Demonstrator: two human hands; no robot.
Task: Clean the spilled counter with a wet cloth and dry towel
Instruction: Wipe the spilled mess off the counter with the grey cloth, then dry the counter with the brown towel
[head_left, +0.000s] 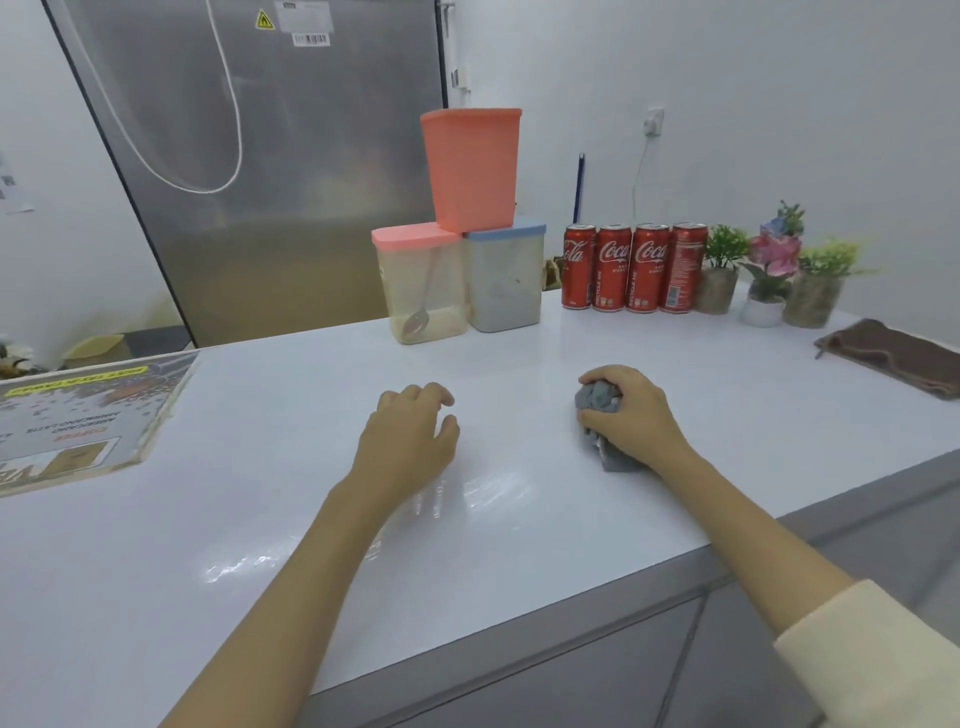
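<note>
The right hand clenches a balled grey cloth mid-counter. The left hand rests relaxed. A brown towel lies at the right edge.

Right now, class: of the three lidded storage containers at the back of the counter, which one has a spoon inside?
The clear container with the pink lid, bottom left of the stack; a metal spoon leans inside. No spoon shows in the others.

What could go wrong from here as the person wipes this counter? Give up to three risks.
1. The wet streaks lie near the counter's front edge, so wiping toward it could push liquid onto the cabinets.
2. A wide sweep of the right hand, which grips the grey cloth, might knock the cans.
3. The brown towel lies far right, so drying may be delayed.
</note>
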